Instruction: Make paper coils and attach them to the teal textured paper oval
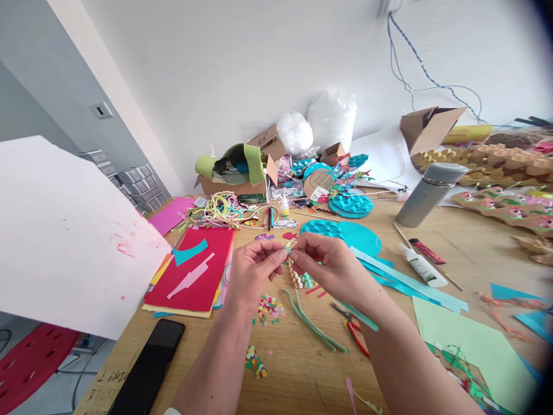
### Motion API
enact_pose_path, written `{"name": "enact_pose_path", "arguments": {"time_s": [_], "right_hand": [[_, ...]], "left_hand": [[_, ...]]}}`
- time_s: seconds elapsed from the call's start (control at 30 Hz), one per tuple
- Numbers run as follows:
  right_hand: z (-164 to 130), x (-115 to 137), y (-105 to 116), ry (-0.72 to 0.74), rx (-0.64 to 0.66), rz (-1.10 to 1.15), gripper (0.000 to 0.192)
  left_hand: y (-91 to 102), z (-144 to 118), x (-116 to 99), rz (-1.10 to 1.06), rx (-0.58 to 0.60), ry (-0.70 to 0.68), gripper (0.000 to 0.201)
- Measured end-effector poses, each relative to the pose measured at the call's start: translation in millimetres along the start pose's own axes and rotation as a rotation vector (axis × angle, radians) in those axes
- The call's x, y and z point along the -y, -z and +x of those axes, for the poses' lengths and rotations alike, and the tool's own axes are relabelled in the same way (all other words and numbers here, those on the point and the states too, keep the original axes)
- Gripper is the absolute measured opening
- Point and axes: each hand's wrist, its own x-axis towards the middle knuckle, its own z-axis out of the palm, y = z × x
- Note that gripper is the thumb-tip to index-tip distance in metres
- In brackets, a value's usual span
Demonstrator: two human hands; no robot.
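Note:
Over the middle of the table, my left hand and my right hand meet fingertip to fingertip. Both are closed in a pinch on one small pale green and yellow strip; its exact kind is too small to make out. Just below the fingers lie beige and mint braided pieces, partly hidden by my hands. Green pipe cleaners lie on the wood between my forearms. Red-handled pliers rest beside my right forearm. Small coloured paper bits are heaped near my left wrist.
Red paper sheets and a black phone are on the left. A grey bottle, a white glue bottle and blue paper strips lie or stand on the right. Egg cartons and boxes crowd the back.

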Motion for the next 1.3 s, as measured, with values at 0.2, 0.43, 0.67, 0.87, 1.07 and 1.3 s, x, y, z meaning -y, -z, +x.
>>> {"name": "enact_pose_path", "arguments": {"time_s": [0.2, 0.43, 0.67, 0.87, 1.07, 1.3], "right_hand": [[-1, 0, 0, 0.012, -0.02, -0.003, 0.013], [0, -2, -8, -0.001, -0.109, -0.074, 0.017], [4, -1, -1, -0.004, -0.024, 0.015, 0.043], [7, -17, 6, 0.027, -0.06, 0.178, 0.025], [9, -18, 7, 0.122, -0.062, 0.257, 0.019], [14, -22, 8, 0.113, -0.042, 0.406, 0.022]], "left_hand": [[-0.4, -1, 4, 0.124, -0.032, -0.123, 0.015], [-4.8, -7, 10, 0.414, -0.157, -0.47, 0.008], [-1.5, 1, 9, 0.174, -0.109, -0.2, 0.016], [-1.4, 6, 3, -0.153, -0.014, 0.059, 0.028], [-2.5, 3, -1, -0.21, 0.055, 0.115, 0.026], [-5.4, 0, -2, -0.208, 0.093, 0.154, 0.028]]}}
